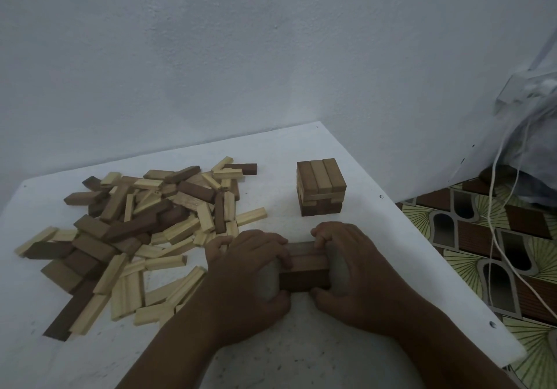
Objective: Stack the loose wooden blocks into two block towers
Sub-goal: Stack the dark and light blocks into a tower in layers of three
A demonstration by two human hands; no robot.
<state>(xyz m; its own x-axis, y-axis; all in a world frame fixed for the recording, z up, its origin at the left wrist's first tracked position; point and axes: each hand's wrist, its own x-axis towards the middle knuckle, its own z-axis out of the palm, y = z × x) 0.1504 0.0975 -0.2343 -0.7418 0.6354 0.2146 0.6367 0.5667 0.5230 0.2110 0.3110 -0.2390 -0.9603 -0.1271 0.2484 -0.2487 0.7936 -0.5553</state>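
A short block tower (321,188), a few layers high with three brown blocks on top, stands at the back right of the white table (301,343). In front of it, a low stack of brown blocks (304,268) lies between my hands. My left hand (250,271) grips its left end, fingers curled over the top. My right hand (352,268) grips its right end the same way. A big heap of loose light and dark wooden blocks (135,232) covers the table's left half.
The table stands in a corner against a pale wall. Its right edge (446,268) drops to a patterned floor (497,238), where white cables (494,223) hang and a plastic bag (536,135) lies.
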